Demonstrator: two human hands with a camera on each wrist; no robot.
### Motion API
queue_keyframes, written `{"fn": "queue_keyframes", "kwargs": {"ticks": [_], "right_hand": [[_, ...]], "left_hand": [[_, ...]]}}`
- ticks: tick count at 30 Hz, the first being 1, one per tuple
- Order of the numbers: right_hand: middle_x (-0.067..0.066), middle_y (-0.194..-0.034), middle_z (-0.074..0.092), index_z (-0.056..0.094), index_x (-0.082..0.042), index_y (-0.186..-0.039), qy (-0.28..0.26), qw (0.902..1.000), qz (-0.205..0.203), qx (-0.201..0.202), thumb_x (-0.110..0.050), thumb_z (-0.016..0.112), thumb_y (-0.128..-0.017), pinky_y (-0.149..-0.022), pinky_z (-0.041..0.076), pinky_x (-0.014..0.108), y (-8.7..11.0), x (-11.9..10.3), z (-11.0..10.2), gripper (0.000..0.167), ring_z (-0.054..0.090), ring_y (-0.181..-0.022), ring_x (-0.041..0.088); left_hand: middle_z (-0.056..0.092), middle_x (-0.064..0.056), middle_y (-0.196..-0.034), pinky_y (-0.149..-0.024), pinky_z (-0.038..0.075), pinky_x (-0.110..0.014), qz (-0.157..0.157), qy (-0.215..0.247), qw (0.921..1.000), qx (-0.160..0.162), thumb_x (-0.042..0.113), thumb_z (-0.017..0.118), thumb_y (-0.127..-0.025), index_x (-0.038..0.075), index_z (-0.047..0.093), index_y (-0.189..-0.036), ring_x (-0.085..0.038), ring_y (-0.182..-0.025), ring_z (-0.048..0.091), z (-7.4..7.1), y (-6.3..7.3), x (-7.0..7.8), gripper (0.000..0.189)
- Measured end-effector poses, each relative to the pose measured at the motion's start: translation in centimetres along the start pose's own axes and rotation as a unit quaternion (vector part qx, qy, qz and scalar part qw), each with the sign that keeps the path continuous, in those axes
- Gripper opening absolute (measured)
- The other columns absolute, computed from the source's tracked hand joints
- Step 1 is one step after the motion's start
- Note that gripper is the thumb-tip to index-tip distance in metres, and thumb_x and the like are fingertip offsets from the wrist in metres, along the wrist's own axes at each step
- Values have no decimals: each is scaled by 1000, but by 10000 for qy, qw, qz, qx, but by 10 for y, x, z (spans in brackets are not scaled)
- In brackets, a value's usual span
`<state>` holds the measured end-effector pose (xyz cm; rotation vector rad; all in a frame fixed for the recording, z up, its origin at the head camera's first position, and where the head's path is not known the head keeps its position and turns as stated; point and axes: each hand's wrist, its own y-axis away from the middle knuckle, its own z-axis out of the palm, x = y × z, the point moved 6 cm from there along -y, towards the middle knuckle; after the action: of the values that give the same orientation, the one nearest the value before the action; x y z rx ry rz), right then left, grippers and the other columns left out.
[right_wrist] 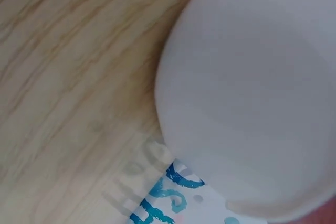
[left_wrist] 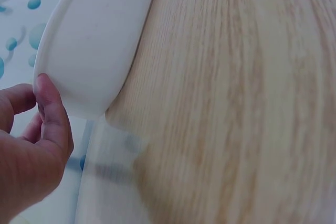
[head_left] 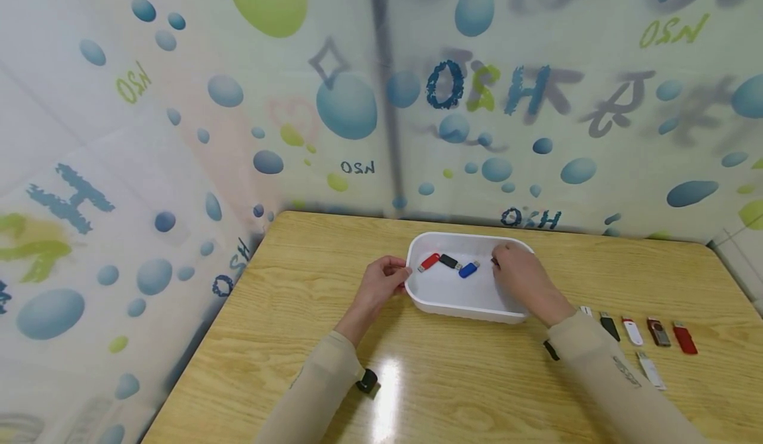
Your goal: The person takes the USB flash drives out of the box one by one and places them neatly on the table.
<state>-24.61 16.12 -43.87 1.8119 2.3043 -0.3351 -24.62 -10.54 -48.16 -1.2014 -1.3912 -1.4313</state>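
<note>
as hand (head_left: 379, 285) grips tray (head_left: 459, 297), drives (head_left: 449, 261) lie inside

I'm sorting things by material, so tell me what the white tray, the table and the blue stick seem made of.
White tray: probably plastic, satin; its wall is smooth and evenly white.
Table: wood or wood-look laminate, glossy; grain shows, with a bright glare.
Blue stick: likely plastic with a metal plug; the body is plain blue, its end silvery.
</note>
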Motion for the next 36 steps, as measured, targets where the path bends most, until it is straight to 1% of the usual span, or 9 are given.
{"fn": "queue_keyframes", "kwargs": {"ticks": [2,6,10,15,19,23,30,36], "right_hand": [[25,-113,67,68,8,-115,-42,10000,82,-16,-4,68,-98,-96,54,56,2,0,-4,22,64,-106,40],[25,-113,67,68,8,-118,-133,9998,131,50,-6,70,-97,-91,56,54,6,1,-12,25,65,-99,37],[26,-112,65,66,8,-121,-255,9995,170,116,-7,70,-98,-86,57,54,13,3,-21,28,64,-96,36],[25,-110,65,66,9,-120,-304,9991,97,270,-7,71,-97,-83,57,54,23,5,-32,28,64,-95,36],[25,-108,66,67,9,-118,-338,9986,15,404,-7,71,-96,-79,57,53,31,9,-40,27,64,-93,35],[26,-110,65,66,9,-120,-412,9981,44,459,-8,70,-97,-80,57,55,40,15,-47,29,64,-94,36],[27,-112,64,64,10,-122,-553,9972,267,438,-10,72,-97,-81,57,56,57,24,-58,33,62,-94,38],[33,-117,62,63,12,-123,-536,9966,419,456,-11,71,-98,-81,55,61,72,38,-66,35,63,-98,43]], "left_hand": [[66,-13,-103,-74,60,-31,26,25,10000,-17,9,68,-100,-4,64,-120,-20,-82,63,0,0,0,24],[66,-13,-102,-73,60,-29,15,25,10000,3,9,68,-100,-3,64,-118,-19,-82,63,0,1,1,22],[66,-13,-99,-71,60,-28,91,75,9999,4,6,69,-98,-4,65,-116,-18,-79,63,1,1,2,21],[65,-11,-97,-68,58,-25,93,136,9999,-2,5,68,-99,-5,65,-115,-17,-77,62,2,1,2,20],[66,-13,-98,-66,57,-24,102,151,9998,-8,6,68,-99,-5,64,-115,-17,-76,62,1,1,2,20],[66,-14,-99,-67,58,-24,82,119,9999,4,6,68,-99,-4,64,-116,-17,-76,62,1,1,1,20],[66,-14,-100,-67,57,-23,47,117,9999,-18,6,68,-99,-4,64,-117,-17,-76,62,1,1,1,21],[65,-12,-100,-67,57,-23,39,92,9999,-19,7,68,-100,-4,64,-118,-16,-76,62,1,1,1,21]]}}
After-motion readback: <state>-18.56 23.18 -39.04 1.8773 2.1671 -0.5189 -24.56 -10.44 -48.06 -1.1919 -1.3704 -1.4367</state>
